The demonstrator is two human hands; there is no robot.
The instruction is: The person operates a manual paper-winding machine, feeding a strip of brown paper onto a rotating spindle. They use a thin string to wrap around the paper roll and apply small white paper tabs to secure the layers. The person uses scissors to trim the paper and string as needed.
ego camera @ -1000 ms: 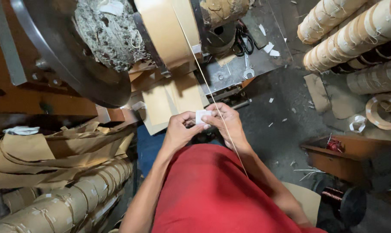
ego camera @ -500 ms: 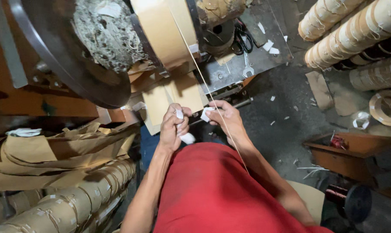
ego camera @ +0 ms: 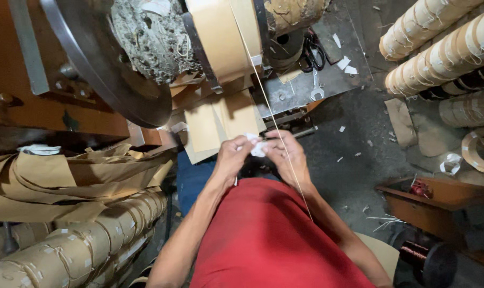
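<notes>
I see my two hands close together at mid-frame, the left hand (ego camera: 232, 158) and right hand (ego camera: 284, 154) pinching a small white scrap (ego camera: 256, 146), with little gap between them. Just above them the big brown paper roll (ego camera: 223, 37) and the metal flange disc (ego camera: 100, 74) block the upper left. A thin taut cord (ego camera: 268, 112) runs diagonally down past the right hand, cutting across that side. Loose crumpled brown paper (ego camera: 71, 176) and stacked wound coils (ego camera: 76, 245) close off the lower left. To the right the dark floor (ego camera: 359, 138) lies open up to the wooden crate (ego camera: 439, 202) and the rolls (ego camera: 439, 48) at upper right.
</notes>
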